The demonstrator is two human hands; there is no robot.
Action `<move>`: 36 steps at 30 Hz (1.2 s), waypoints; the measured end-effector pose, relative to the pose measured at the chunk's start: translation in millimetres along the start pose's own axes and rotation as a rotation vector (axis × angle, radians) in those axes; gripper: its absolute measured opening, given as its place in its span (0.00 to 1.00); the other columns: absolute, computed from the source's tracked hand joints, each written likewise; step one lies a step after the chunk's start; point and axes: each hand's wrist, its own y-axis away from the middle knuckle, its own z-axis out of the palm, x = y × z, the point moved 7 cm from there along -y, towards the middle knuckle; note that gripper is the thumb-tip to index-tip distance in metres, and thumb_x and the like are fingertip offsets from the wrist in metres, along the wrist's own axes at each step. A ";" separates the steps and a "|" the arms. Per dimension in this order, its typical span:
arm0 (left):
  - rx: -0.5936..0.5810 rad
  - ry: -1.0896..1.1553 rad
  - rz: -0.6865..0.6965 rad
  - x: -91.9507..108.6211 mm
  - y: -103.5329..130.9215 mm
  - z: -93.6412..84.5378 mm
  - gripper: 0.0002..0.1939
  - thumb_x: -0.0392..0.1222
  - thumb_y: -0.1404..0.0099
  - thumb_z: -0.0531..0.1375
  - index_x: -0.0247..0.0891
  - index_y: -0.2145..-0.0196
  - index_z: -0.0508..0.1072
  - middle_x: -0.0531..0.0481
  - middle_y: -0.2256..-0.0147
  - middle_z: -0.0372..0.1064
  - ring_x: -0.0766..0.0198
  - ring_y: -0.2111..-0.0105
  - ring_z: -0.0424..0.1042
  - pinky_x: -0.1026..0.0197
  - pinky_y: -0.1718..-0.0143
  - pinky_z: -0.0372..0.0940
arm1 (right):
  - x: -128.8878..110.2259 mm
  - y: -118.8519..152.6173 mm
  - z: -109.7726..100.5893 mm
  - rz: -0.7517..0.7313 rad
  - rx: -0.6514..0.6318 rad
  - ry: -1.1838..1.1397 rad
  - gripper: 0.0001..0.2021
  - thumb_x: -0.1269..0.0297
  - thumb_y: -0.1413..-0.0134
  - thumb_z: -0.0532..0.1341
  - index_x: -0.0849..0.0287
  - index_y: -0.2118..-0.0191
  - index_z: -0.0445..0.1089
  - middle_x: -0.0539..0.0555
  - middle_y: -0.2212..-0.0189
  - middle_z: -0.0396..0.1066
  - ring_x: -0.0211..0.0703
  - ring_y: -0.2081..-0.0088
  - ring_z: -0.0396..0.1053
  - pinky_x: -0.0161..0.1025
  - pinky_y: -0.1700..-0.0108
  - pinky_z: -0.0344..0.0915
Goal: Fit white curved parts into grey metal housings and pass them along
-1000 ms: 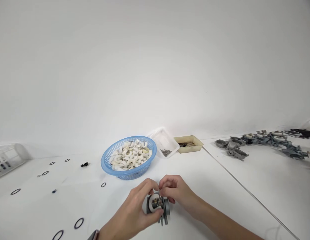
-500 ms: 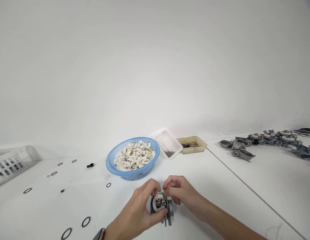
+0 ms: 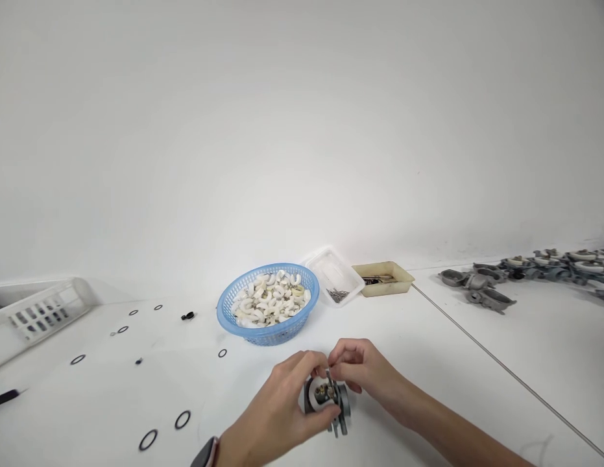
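A grey metal carburetor (image 3: 345, 403) lies low in the middle of the head view, its open side facing up. A white curved float (image 3: 313, 394) sits in it, next to small brass parts. My left hand (image 3: 282, 402) is wrapped around the carburetor, thumb on the near side and fingers on the far side. At the upper right edge of the carburetor, my right hand (image 3: 364, 366) has thumb and fingertips pinched together, close to the left fingertips. Whatever the pinch holds is too small to make out.
Behind the hands stands a blue basket (image 3: 227, 324) of white floats. Beside it are a white tray (image 3: 326, 266) with metal pins and a yellowish tray (image 3: 399, 285). Black rings (image 3: 183, 419) lie left; more carburetor bodies (image 3: 496, 299) lie right. A white crate (image 3: 63, 299) stands far left.
The view has turned slightly left, so everything appears further right and a black-handled tool shows at the left edge. Both hands stay at the carburetor with little change in their grip.
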 end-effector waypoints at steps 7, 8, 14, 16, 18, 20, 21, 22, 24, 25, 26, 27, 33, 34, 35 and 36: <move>0.003 -0.042 0.000 -0.2 0.9 2.3 0.16 0.34 0.39 0.65 0.47 0.57 0.65 0.59 0.61 0.65 0.66 0.62 0.64 0.66 0.58 0.58 | -2.2 0.8 0.7 -0.025 -0.008 0.033 0.03 0.68 0.53 0.65 0.59 0.69 0.74 0.48 0.74 0.72 0.34 0.74 0.57 0.35 0.72 0.50; 0.008 -0.052 0.007 0.0 1.1 2.6 0.16 0.33 0.39 0.65 0.46 0.57 0.65 0.59 0.61 0.65 0.66 0.62 0.64 0.66 0.58 0.57 | -2.2 0.6 1.3 -0.025 -0.008 0.035 0.03 0.68 0.53 0.64 0.59 0.69 0.74 0.48 0.74 0.72 0.34 0.74 0.57 0.35 0.72 0.50; 0.011 -0.065 0.018 0.6 1.3 3.1 0.17 0.33 0.38 0.64 0.47 0.55 0.65 0.59 0.60 0.65 0.65 0.61 0.65 0.65 0.58 0.58 | -10.1 0.8 -1.6 -0.109 -0.005 0.142 0.04 0.66 0.49 0.64 0.57 0.67 0.77 0.50 0.67 0.73 0.40 0.66 0.64 0.37 0.63 0.59; 0.012 -0.063 0.018 1.4 1.0 2.0 0.17 0.33 0.38 0.64 0.48 0.55 0.65 0.59 0.60 0.65 0.65 0.61 0.65 0.65 0.57 0.58 | -14.0 1.8 -4.3 -0.151 -0.046 0.225 0.05 0.65 0.48 0.65 0.56 0.65 0.79 0.51 0.61 0.73 0.41 0.62 0.65 0.38 0.58 0.61; 0.013 -0.060 0.012 1.8 0.8 0.7 0.16 0.33 0.38 0.63 0.47 0.55 0.65 0.59 0.60 0.65 0.66 0.61 0.65 0.65 0.57 0.58 | -13.9 2.9 -6.2 -0.141 -0.118 0.280 0.08 0.65 0.50 0.67 0.54 0.62 0.80 0.51 0.56 0.72 0.41 0.61 0.64 0.38 0.58 0.62; 0.013 -0.053 0.000 1.5 0.7 -0.3 0.15 0.33 0.37 0.63 0.47 0.56 0.65 0.59 0.61 0.65 0.66 0.62 0.65 0.66 0.58 0.58 | -11.7 4.3 -7.3 -0.105 -0.180 0.295 0.12 0.65 0.52 0.70 0.53 0.58 0.79 0.51 0.53 0.71 0.40 0.62 0.64 0.38 0.60 0.62; 0.012 -0.050 -0.006 1.1 0.7 -0.7 0.15 0.34 0.37 0.64 0.47 0.57 0.65 0.59 0.61 0.65 0.66 0.62 0.65 0.66 0.59 0.58 | -11.2 5.1 -7.3 -0.095 -0.202 0.292 0.14 0.64 0.53 0.71 0.53 0.57 0.78 0.51 0.52 0.71 0.39 0.63 0.64 0.38 0.61 0.63; 0.008 -0.048 -0.013 0.5 0.7 -0.8 0.14 0.35 0.37 0.64 0.46 0.57 0.65 0.59 0.61 0.65 0.66 0.62 0.64 0.66 0.60 0.58 | -10.8 5.7 -7.0 -0.090 -0.215 0.290 0.15 0.64 0.53 0.72 0.53 0.57 0.78 0.52 0.51 0.70 0.39 0.62 0.64 0.38 0.61 0.63; 0.002 -0.047 -0.022 -0.6 0.6 -0.9 0.14 0.36 0.36 0.65 0.46 0.58 0.64 0.59 0.61 0.65 0.66 0.63 0.64 0.66 0.62 0.57 | -10.7 6.4 -6.3 -0.092 -0.217 0.293 0.17 0.63 0.54 0.73 0.54 0.56 0.77 0.52 0.50 0.69 0.40 0.62 0.65 0.38 0.60 0.64; 0.000 -0.048 -0.026 -1.2 0.5 -1.0 0.13 0.37 0.36 0.65 0.45 0.58 0.64 0.59 0.62 0.65 0.66 0.64 0.64 0.66 0.62 0.57 | -10.5 6.4 -6.3 -0.093 -0.206 0.298 0.17 0.63 0.54 0.73 0.54 0.55 0.76 0.52 0.50 0.69 0.40 0.62 0.66 0.38 0.60 0.64; -0.001 -0.049 -0.028 -1.7 0.4 -1.2 0.13 0.37 0.36 0.65 0.45 0.58 0.64 0.59 0.61 0.65 0.66 0.64 0.64 0.66 0.62 0.57 | -10.3 6.2 -6.3 -0.094 -0.194 0.304 0.17 0.63 0.54 0.73 0.54 0.55 0.76 0.52 0.50 0.70 0.40 0.62 0.66 0.38 0.60 0.64; 0.000 -0.051 -0.029 -2.0 0.3 -1.5 0.14 0.38 0.36 0.66 0.45 0.58 0.64 0.59 0.61 0.65 0.66 0.63 0.64 0.66 0.62 0.57 | -10.3 5.9 -6.3 -0.098 -0.183 0.310 0.17 0.63 0.54 0.73 0.54 0.55 0.76 0.52 0.50 0.70 0.40 0.62 0.66 0.38 0.59 0.64; -0.004 -0.082 -0.010 -0.9 1.4 -1.7 0.15 0.37 0.36 0.66 0.46 0.57 0.64 0.59 0.60 0.66 0.65 0.61 0.66 0.65 0.61 0.58 | -15.3 5.6 -3.8 -0.171 -0.186 0.313 0.15 0.64 0.53 0.73 0.53 0.57 0.78 0.52 0.51 0.70 0.39 0.62 0.66 0.39 0.58 0.65; 0.000 -0.090 -0.002 -0.6 1.6 -1.7 0.15 0.37 0.36 0.66 0.46 0.57 0.64 0.59 0.59 0.66 0.65 0.61 0.66 0.65 0.61 0.58 | -15.9 5.7 -3.5 -0.179 -0.187 0.310 0.15 0.65 0.53 0.73 0.53 0.57 0.78 0.52 0.51 0.70 0.39 0.62 0.66 0.39 0.58 0.66; 0.003 -0.096 0.007 -0.2 1.7 -1.4 0.15 0.37 0.35 0.66 0.46 0.57 0.64 0.59 0.59 0.66 0.65 0.61 0.66 0.65 0.60 0.59 | -16.3 5.8 -3.5 -0.187 -0.187 0.309 0.15 0.65 0.53 0.73 0.53 0.57 0.78 0.52 0.52 0.70 0.39 0.63 0.65 0.40 0.57 0.66; 0.007 -0.102 0.018 0.1 1.7 -1.0 0.15 0.36 0.35 0.66 0.46 0.57 0.64 0.59 0.59 0.66 0.65 0.61 0.67 0.65 0.60 0.59 | -16.4 5.8 -3.4 -0.193 -0.188 0.310 0.15 0.65 0.52 0.73 0.53 0.57 0.78 0.52 0.52 0.71 0.39 0.63 0.65 0.40 0.57 0.66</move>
